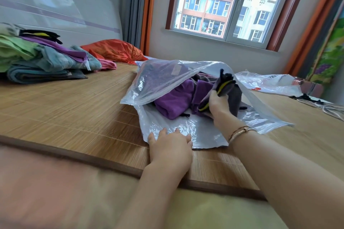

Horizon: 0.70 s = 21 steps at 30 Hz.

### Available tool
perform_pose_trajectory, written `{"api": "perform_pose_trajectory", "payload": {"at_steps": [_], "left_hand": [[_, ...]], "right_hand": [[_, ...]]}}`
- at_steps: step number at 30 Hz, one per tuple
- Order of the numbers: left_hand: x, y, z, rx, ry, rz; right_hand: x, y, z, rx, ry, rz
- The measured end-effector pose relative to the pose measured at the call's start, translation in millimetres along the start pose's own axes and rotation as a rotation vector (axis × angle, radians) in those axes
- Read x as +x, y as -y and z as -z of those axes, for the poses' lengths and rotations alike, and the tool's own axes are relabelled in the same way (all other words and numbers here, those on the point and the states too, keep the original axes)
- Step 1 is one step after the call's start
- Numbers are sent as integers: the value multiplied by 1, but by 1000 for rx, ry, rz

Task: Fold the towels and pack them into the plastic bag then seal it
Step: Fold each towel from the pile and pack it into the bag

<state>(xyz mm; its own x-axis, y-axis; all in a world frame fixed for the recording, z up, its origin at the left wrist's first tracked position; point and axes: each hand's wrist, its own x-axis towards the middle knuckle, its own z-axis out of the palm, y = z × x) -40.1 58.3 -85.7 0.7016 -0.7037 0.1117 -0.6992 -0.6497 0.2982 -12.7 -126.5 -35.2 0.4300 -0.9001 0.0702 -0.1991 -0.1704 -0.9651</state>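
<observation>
A clear plastic bag (167,78) lies open on the bamboo mat, its mouth facing me. Inside it sits a folded purple towel (175,98). My right hand (218,106) reaches into the bag and grips a folded grey towel with black and yellow trim (230,93) beside the purple one. My left hand (170,145) lies flat with straight fingers on the bag's lower flap (195,128), pressing it onto the mat. A pile of green, teal and purple towels (42,57) waits at the far left.
The bamboo mat (65,109) covers the bed, with a dark border along its near edge. An orange pillow (115,50) lies behind the pile. Another plastic bag (268,83) and cables (320,104) lie at the right. A window (229,3) is ahead.
</observation>
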Motion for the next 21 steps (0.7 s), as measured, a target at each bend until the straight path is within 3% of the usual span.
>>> {"api": "perform_pose_trajectory", "payload": {"at_steps": [3,8,11,17,21], "left_hand": [[1,4,2,19,-14,-28],[10,-1,6,-10,-105,74],[16,-10,3,-88,-131,100],[21,-13,-9,77,91,-2],[24,-13,-11,96,96,3]], "right_hand": [[2,-2,-14,-461,125,115],[2,-15,0,-886,198,435],[3,-34,8,-1210,251,504],[24,-37,3,-1301,361,388],[83,-41,-24,-1356,447,359]]}}
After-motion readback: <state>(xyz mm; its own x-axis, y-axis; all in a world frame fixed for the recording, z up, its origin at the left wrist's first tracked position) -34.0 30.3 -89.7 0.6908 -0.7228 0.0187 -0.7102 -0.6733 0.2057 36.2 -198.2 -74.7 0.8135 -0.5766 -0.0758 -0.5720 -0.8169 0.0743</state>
